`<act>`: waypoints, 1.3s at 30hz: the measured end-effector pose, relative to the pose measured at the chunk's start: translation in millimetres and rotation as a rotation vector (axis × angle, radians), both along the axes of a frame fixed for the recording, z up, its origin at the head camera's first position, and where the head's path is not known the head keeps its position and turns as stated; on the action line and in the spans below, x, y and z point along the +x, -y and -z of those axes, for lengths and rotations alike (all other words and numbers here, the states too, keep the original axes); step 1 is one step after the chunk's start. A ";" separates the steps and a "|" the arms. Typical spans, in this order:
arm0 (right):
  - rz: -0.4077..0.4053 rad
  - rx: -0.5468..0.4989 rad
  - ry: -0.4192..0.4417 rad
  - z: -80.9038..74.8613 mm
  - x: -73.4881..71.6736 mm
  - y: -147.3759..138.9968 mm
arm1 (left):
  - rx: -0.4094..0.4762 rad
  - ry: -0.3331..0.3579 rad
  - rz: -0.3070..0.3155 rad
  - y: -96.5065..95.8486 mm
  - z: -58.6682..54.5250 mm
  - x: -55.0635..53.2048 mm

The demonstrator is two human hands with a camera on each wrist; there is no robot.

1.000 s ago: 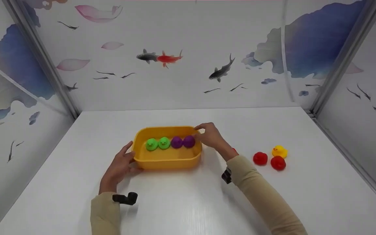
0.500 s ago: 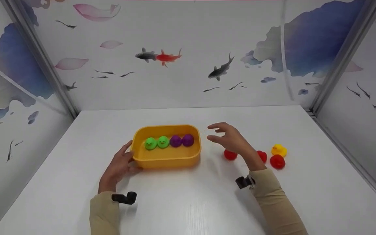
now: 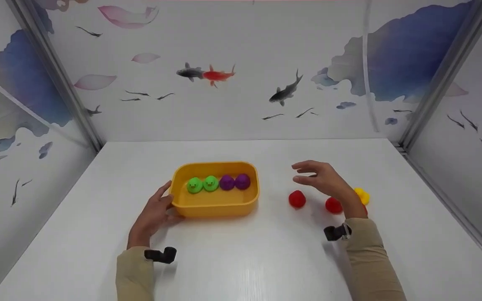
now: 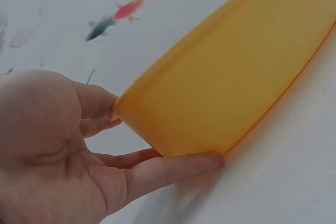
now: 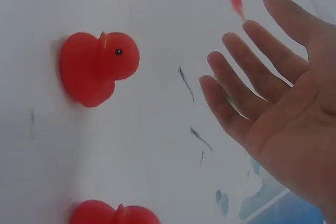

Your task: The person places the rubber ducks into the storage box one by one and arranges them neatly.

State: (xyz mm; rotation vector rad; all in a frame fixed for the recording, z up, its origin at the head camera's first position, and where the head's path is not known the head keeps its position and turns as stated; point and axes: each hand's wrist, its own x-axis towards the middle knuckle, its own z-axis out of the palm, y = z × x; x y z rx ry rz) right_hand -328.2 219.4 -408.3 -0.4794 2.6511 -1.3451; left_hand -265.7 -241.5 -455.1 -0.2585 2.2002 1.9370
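Note:
My left hand [image 3: 153, 215] holds the left end of a yellow plastic basin [image 3: 214, 211]. In the left wrist view its fingers meet the rim and the thumb lies along the lower wall. Two green toy ducks [image 3: 202, 184] sit in the basin beside two round purple toys [image 3: 234, 182], whose faces do not show. My right hand [image 3: 322, 177] hovers right of the basin, holding nothing, its fingers apart and slightly bent. Nearest to it on the table is a red toy duck [image 3: 297, 200]; a second red duck [image 3: 333, 205] sits partly behind the hand.
By the right wrist a yellow toy duck [image 3: 363, 196] and another red toy [image 3: 366, 210] are partly covered by the arm. White panels printed with fish and leaves [image 3: 249, 117] enclose the white table [image 3: 241, 259] at the back and sides.
My right hand has left the basin's right rim and moved right, bringing the nearest red duck into full view. The left hand and basin stay in place.

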 end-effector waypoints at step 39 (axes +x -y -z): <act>0.036 0.212 0.184 44.7 -3.0 -12.5 | -0.023 -0.017 0.028 0.3 1.4 2.3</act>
